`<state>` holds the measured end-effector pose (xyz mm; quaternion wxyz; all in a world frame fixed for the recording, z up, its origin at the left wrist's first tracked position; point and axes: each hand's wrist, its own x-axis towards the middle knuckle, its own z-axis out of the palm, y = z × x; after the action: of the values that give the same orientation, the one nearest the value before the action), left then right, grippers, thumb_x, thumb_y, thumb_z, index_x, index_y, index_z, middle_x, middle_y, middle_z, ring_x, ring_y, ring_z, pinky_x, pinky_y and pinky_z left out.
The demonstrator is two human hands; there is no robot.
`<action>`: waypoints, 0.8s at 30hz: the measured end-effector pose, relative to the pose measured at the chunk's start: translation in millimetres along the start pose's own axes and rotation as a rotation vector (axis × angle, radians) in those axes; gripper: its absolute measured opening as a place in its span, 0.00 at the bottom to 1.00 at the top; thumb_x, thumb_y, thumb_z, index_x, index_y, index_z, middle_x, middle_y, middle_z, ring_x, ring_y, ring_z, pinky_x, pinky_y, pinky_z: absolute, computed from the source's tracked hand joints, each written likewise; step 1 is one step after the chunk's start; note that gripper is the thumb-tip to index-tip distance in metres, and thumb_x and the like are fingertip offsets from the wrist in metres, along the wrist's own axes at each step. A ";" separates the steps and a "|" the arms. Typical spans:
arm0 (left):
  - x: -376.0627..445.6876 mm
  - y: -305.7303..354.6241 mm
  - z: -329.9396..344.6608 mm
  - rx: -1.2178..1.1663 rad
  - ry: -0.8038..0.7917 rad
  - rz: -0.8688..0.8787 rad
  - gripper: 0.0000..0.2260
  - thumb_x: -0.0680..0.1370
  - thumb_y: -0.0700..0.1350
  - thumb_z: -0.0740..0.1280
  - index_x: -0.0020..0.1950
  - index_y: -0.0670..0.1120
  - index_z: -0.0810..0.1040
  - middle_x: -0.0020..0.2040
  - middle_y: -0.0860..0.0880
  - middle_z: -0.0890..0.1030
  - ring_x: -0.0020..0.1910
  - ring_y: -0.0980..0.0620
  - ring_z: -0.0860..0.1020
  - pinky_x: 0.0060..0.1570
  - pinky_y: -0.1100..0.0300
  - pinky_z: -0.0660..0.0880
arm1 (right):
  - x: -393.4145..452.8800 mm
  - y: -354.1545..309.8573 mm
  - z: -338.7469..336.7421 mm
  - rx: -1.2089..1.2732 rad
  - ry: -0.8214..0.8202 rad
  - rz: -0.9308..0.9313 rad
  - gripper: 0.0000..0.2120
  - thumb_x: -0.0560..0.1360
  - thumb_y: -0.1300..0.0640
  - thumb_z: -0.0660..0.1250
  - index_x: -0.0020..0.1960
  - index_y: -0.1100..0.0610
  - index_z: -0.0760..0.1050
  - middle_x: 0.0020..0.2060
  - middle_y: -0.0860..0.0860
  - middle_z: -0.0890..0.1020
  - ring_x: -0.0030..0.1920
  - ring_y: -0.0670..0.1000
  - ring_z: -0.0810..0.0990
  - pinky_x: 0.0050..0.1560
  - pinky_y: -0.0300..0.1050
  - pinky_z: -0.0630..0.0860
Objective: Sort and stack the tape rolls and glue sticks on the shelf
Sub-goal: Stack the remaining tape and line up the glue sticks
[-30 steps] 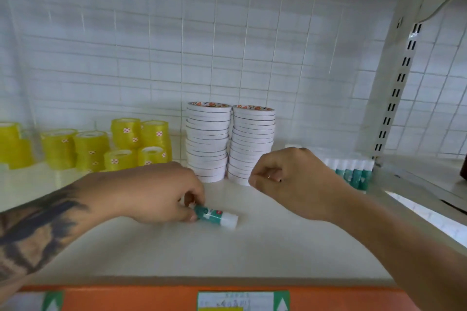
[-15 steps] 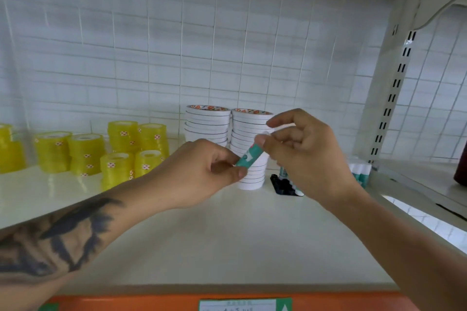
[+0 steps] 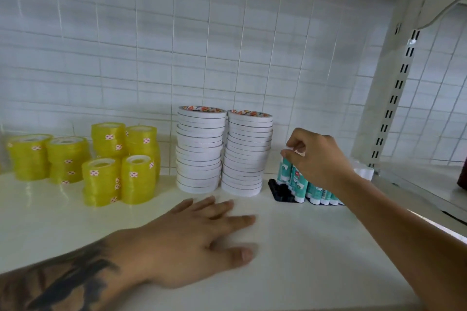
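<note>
My right hand pinches the top of a teal glue stick standing upright in a black holder on the white shelf. More teal-and-white glue sticks stand in a row behind it, partly hidden by my wrist. My left hand lies flat, fingers spread, on the shelf in front of two tall stacks of white tape rolls. Several stacks of yellow tape rolls stand to the left.
A tiled white wall backs the shelf. A slotted white upright post and bracket stand at the right, with a neighbouring shelf beyond. A dark object shows at the right edge.
The glue stick passed from my left hand to my right, which carried it right and stood it in the black holder. My left hand dropped flat onto the shelf.
</note>
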<state>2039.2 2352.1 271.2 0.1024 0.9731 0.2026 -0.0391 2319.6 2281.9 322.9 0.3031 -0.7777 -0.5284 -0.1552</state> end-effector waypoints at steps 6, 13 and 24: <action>4.3 -3.2 3.0 0.003 -0.007 0.006 0.31 0.70 0.79 0.43 0.72 0.81 0.38 0.81 0.66 0.38 0.79 0.62 0.34 0.79 0.52 0.36 | 1.7 3.9 9.1 -0.089 -0.045 0.096 0.05 0.77 0.46 0.71 0.50 0.46 0.80 0.46 0.44 0.78 0.51 0.51 0.78 0.51 0.49 0.77; 5.7 -3.0 2.9 0.014 -0.034 0.008 0.31 0.72 0.78 0.44 0.74 0.79 0.39 0.81 0.65 0.37 0.80 0.60 0.33 0.79 0.52 0.35 | 2.0 -4.2 7.7 -0.185 -0.116 0.141 0.06 0.80 0.49 0.67 0.50 0.50 0.80 0.49 0.50 0.80 0.51 0.55 0.77 0.47 0.48 0.74; -39.8 -20.8 -21.3 -0.103 0.445 -0.019 0.31 0.77 0.71 0.61 0.78 0.66 0.64 0.79 0.63 0.62 0.77 0.68 0.55 0.77 0.68 0.49 | -43.1 -68.4 -25.6 -0.071 0.220 -0.421 0.19 0.78 0.45 0.66 0.65 0.51 0.80 0.67 0.51 0.79 0.65 0.58 0.78 0.64 0.57 0.75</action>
<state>1995.2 2359.9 292.8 0.1042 0.9493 0.2310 0.1859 2242.0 2251.9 339.4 0.2922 -0.6390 -0.6369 -0.3173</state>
